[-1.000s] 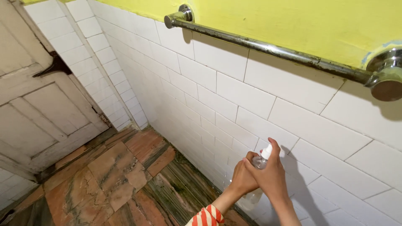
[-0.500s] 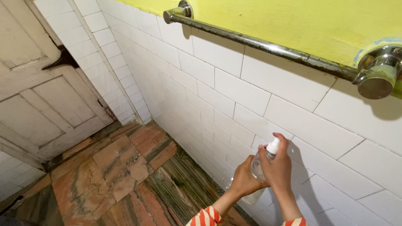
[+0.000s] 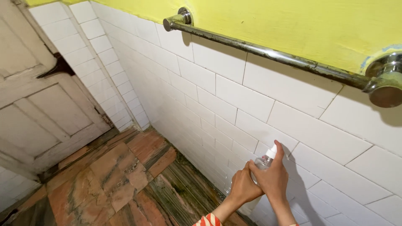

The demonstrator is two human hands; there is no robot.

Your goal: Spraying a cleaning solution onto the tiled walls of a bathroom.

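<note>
Hands meet low against the white glazed tile wall (image 3: 234,96), both wrapped around a small clear plastic spray bottle with a white nozzle cap (image 3: 265,161). Left hand (image 3: 243,187) closes around the bottle's body from the side away from the wall, fingers curled over it. Right hand (image 3: 274,178) grips the neck on the wall side, its forefinger raised and laid on top of the cap. Bottle sits just beside the wall, nozzle end uppermost and tilted toward the tiles. Red-and-white striped cuff (image 3: 207,219) shows at the left wrist. Above the bottle, a tarnished chrome towel rail (image 3: 268,53) runs along the wall under yellow paint (image 3: 293,21). Away from the wall lies a worn brown stone floor (image 3: 113,175) and a pale panelled wooden door (image 3: 37,96).
</note>
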